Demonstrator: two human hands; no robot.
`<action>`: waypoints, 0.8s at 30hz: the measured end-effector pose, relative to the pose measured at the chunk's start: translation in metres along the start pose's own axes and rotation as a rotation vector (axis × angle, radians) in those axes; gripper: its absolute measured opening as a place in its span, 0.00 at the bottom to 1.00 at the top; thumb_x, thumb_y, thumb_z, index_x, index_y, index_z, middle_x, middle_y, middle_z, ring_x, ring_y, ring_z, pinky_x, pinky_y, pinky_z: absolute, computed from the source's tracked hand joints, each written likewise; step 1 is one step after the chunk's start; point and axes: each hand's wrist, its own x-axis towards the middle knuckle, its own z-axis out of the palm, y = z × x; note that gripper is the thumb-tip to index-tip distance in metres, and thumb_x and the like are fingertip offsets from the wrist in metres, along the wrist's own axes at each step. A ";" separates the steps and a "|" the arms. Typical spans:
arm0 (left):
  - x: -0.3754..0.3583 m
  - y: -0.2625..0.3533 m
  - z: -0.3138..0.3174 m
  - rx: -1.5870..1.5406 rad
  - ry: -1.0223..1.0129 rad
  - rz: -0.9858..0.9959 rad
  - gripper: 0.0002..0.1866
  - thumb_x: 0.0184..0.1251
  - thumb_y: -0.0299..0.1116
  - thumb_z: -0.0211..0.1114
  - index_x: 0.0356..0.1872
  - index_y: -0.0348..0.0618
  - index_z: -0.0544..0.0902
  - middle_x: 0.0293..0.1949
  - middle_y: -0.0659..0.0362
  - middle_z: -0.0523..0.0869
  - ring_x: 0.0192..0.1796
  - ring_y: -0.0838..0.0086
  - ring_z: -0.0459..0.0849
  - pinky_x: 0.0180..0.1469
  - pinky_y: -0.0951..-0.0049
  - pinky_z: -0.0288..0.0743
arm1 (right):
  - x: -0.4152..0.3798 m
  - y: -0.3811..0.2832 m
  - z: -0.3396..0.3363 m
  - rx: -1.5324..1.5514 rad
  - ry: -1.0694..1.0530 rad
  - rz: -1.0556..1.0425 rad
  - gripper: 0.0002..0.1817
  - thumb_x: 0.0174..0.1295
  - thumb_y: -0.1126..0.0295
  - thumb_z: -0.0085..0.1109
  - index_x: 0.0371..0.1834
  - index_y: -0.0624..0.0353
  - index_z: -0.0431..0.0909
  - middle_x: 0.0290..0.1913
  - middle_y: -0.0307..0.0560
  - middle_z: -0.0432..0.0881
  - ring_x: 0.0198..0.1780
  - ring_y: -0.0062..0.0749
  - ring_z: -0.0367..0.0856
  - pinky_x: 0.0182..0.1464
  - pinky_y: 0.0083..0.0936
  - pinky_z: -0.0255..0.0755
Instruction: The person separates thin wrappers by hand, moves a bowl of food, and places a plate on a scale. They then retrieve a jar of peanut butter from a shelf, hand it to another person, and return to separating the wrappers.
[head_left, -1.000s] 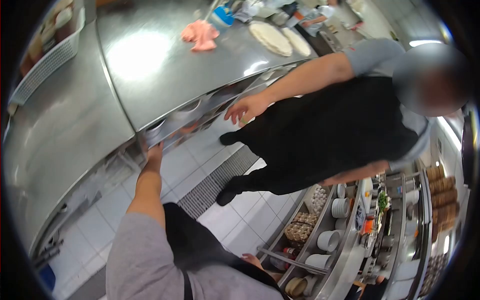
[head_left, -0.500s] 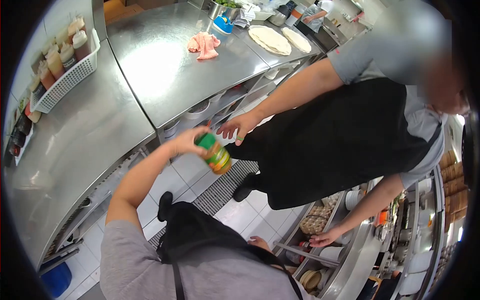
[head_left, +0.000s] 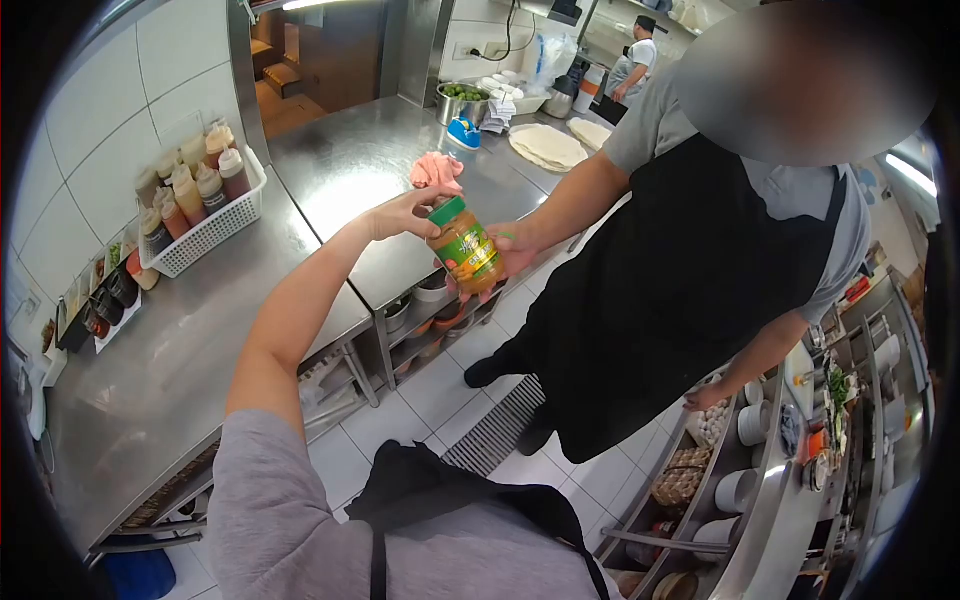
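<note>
My left hand [head_left: 408, 214] reaches forward and is closed around the green lid of a jar [head_left: 468, 256]. The jar has orange-brown contents and a green and yellow label, and it tilts slightly. A co-worker's hand [head_left: 512, 252] is behind and beside the jar, with its fingers at the jar's lower side, so two people touch it at once. My right hand does not show; below, only my grey shirt and black apron [head_left: 440, 495] are visible.
The co-worker in a black apron [head_left: 690, 310] stands close on the right. A steel counter [head_left: 150, 390] runs along the left, bearing a white basket [head_left: 215, 235] of sauce bottles. A pink cloth [head_left: 436, 171] and flatbread dough [head_left: 548, 147] lie farther back. Shelves [head_left: 700, 480] hold bowls.
My left hand has raised the jar, and the co-worker's hand has come from beside it to touch it. My view has tilted up. My right hand, partly visible before, has left the view.
</note>
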 end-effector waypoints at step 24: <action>0.002 -0.086 0.126 -0.835 0.558 -0.184 0.34 0.56 0.56 0.54 0.61 0.51 0.59 0.49 0.56 0.71 0.43 0.67 0.74 0.45 0.67 0.70 | -0.049 -0.024 -0.013 0.283 0.003 0.202 0.22 0.47 0.58 0.64 0.41 0.59 0.76 0.22 0.47 0.79 0.22 0.29 0.78 0.25 0.24 0.72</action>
